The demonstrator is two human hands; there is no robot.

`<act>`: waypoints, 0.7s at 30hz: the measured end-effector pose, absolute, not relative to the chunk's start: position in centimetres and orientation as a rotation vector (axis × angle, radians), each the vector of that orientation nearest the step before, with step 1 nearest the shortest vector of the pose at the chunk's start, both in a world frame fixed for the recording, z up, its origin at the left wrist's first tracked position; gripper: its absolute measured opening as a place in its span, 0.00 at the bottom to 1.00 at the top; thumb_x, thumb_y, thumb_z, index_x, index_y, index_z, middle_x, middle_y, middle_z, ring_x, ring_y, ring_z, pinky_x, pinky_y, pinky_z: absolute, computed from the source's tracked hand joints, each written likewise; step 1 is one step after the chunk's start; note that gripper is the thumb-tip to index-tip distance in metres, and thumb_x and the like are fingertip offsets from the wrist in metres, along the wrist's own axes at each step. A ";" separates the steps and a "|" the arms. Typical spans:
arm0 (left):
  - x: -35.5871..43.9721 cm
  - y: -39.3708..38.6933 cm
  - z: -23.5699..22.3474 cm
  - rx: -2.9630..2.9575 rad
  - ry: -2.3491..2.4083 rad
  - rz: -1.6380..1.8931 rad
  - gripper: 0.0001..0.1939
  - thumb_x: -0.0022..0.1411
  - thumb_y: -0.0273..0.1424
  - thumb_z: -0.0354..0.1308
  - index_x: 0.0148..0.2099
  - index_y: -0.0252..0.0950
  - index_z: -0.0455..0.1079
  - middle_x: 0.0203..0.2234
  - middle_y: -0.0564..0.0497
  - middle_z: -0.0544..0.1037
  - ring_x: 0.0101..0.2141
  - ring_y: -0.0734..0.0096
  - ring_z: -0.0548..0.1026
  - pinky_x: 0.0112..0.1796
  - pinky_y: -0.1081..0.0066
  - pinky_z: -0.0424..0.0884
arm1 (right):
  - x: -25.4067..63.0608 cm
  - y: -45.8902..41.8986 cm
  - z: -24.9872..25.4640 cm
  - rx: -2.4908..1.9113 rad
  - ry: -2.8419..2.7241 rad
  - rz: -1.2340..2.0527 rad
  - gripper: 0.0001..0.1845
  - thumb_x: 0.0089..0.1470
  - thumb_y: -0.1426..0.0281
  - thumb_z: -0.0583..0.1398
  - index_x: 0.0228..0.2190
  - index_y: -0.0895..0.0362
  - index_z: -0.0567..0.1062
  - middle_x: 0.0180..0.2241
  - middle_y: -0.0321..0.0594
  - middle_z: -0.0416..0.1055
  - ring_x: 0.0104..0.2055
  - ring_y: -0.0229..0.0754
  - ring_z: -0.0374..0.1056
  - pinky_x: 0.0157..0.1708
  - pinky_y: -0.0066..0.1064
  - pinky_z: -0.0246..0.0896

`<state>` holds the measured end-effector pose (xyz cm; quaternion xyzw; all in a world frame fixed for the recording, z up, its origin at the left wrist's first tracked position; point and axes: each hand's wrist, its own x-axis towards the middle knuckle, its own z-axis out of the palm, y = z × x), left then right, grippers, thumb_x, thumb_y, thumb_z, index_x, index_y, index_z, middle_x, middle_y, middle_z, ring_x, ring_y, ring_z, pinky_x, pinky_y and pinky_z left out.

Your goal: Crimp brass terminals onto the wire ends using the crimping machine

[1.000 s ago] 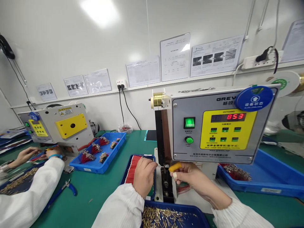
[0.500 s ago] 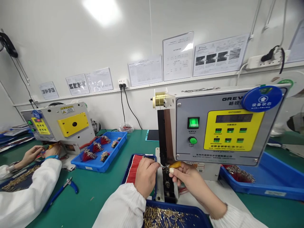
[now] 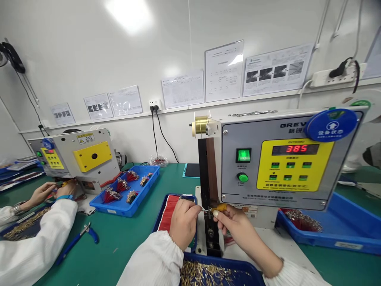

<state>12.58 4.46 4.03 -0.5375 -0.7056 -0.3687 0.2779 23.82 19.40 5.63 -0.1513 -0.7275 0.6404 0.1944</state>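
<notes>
At the front of the bench machine (image 3: pixel 268 159), my left hand (image 3: pixel 185 222) pinches the end of a thin wire (image 3: pixel 204 211) between thumb and forefinger. Facing it, my right hand (image 3: pixel 235 226) is closed in a pinch at the machine's dark working head (image 3: pixel 210 232). A yellow cover (image 3: pixel 219 207) shows on its forefinger. The small piece in those right fingertips is too tiny to make out. Beside my left hand lies a dark blue tray of red wires (image 3: pixel 168 212). Below both hands sits a tray of loose gold-coloured metal pins (image 3: pixel 208 274).
A blue bin (image 3: pixel 342 238) with bundled red wires stands right of the machine. Another blue bin (image 3: pixel 127 208) holds several wire bundles. Blue-handled pliers (image 3: pixel 74 243) lie on the green table (image 3: pixel 113 246). At left, a co-worker's hands (image 3: pixel 50 194) are at a second machine (image 3: pixel 89 155).
The machine's display now reads 385 in red, where it looked dark before. My hands stay almost in the same place, both still pinching. The view has shifted slightly.
</notes>
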 end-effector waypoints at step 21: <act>12.9 4.4 4.3 -1.442 -1.894 -0.990 0.13 0.67 0.22 0.47 0.43 0.37 0.72 0.33 0.48 0.72 0.37 0.68 0.67 0.37 0.69 0.66 | 23.7 19.7 5.1 -0.401 -2.048 1.804 0.22 0.44 0.49 0.59 0.23 0.56 0.68 0.17 0.33 0.66 0.16 0.36 0.61 0.21 0.30 0.56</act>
